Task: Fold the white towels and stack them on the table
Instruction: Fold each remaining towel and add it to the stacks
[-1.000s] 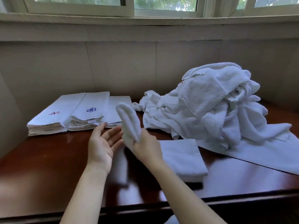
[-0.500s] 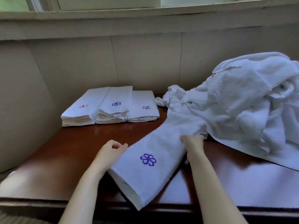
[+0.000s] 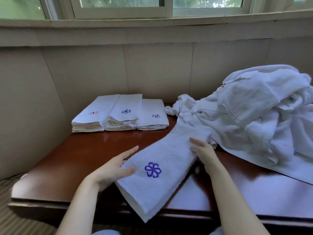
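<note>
A folded white towel [image 3: 169,150] with a blue flower logo lies slantwise across the front of the dark wooden table [image 3: 81,158], its near end over the table's edge. My left hand [image 3: 111,170] holds its left edge, thumb on top beside the logo and fingers stretched along the side. My right hand [image 3: 203,151] grips the right edge further up. At the back left are three stacks of folded towels [image 3: 125,114], side by side. A big heap of unfolded white towels [image 3: 254,116] covers the right of the table.
A beige panelled wall [image 3: 152,68] runs close behind the table, with a window [image 3: 122,5] and its sill above. The left wall stands near the stacks. Bare wood shows between my left hand and the stacks.
A second ago my right hand held a small fold upright over a flat towel. Now the long folded towel lies slantwise between both hands, and my left fingers have straightened along its edge.
</note>
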The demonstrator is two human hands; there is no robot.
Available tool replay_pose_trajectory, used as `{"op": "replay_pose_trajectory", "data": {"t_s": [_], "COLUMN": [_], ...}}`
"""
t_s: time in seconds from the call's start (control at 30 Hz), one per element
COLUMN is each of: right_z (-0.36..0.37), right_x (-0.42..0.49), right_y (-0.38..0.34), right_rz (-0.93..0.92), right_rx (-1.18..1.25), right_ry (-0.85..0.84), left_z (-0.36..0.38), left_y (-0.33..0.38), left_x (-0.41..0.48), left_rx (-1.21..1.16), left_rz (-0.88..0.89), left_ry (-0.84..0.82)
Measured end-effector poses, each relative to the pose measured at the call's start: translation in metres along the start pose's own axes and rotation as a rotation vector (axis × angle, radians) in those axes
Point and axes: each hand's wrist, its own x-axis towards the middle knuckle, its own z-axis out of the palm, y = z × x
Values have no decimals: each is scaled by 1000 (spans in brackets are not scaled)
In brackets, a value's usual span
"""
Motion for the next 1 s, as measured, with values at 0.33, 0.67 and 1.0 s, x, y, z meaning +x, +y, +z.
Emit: {"op": "replay_pose_trajectory", "data": {"t_s": [0.33, 0.67, 1.0], "right_z": [35, 147, 147], "right_x": [37, 270, 289], "right_y": [-94, -136, -57], "right_rz": [-373, -75, -71], "right_rx": [37, -188, -243], "right_ry": [-68, -252, -136], "left_z": [-21, -53, -58], "left_y": [47, 78, 48], "left_x": [4, 233, 270], "left_rx": [-110, 165, 872], "left_rz": [209, 115, -5], "left_ry": [138, 723, 673]}}
